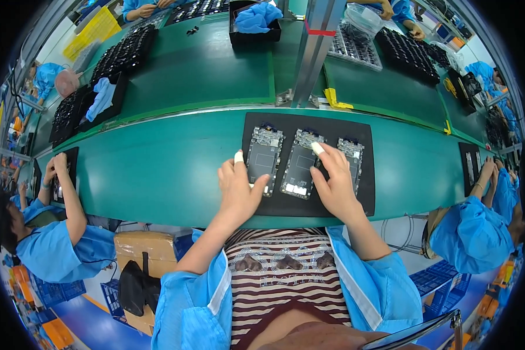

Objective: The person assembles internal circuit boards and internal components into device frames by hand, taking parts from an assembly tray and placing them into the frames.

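Note:
Three phone-shaped assemblies lie side by side on a black mat (pixel 364 204), each with a bare circuit board at its far end. By the left assembly (pixel 265 158) is my left hand (pixel 238 189), fingers apart, its thumb over the lower part and its index finger at the left edge. My right hand (pixel 337 185) is open at the middle assembly (pixel 300 166), index fingertip near its upper right and thumb by its right edge. This hand partly covers the right assembly (pixel 352 151). Both index fingertips wear white finger cots.
A metal post (pixel 318 55) rises beyond the mat. Across the green bench (pixel 157 157) stand black trays of small parts (pixel 125 52) and a black box (pixel 254 36) with blue cloth. Co-workers in blue sit left (pixel 70 239) and right (pixel 472 233). A cardboard box (pixel 149 245) stands below, left.

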Demonstrator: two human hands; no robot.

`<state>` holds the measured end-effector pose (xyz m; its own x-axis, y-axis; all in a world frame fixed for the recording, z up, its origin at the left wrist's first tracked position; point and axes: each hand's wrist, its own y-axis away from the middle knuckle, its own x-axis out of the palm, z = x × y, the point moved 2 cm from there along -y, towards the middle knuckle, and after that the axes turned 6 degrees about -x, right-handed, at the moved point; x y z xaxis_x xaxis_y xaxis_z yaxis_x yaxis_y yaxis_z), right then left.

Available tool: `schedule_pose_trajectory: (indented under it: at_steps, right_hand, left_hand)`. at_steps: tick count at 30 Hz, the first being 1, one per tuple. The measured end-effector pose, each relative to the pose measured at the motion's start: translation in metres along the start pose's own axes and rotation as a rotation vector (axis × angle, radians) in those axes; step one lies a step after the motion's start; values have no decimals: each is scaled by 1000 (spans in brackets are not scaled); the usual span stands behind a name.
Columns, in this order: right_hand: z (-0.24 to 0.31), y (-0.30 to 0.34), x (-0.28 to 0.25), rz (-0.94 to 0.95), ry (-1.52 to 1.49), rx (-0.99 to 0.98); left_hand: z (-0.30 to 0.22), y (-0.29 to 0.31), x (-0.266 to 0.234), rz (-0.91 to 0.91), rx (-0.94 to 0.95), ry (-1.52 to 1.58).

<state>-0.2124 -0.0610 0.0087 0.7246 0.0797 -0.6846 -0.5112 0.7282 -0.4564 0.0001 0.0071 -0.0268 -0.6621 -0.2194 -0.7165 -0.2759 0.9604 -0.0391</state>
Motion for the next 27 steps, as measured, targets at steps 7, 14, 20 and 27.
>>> schedule_pose_trajectory:
  at_steps: [7,14,20,27]
  right_hand:
    - [-6,-38,8,-19,-20,-40]
    - [-23,-53,27,-66,-102,-11]
    - [-30,-50,27,-90,-147,25]
    - [-32,-49,22,-147,-184,64]
  left_hand:
    - [-39,-33,21,-55,-10,-294]
    - [-24,-38,15,-103,-24,-265]
    - [-28,-49,14,-43,-55,-239]
    - [-25,-56,12,-14,-119,-52]
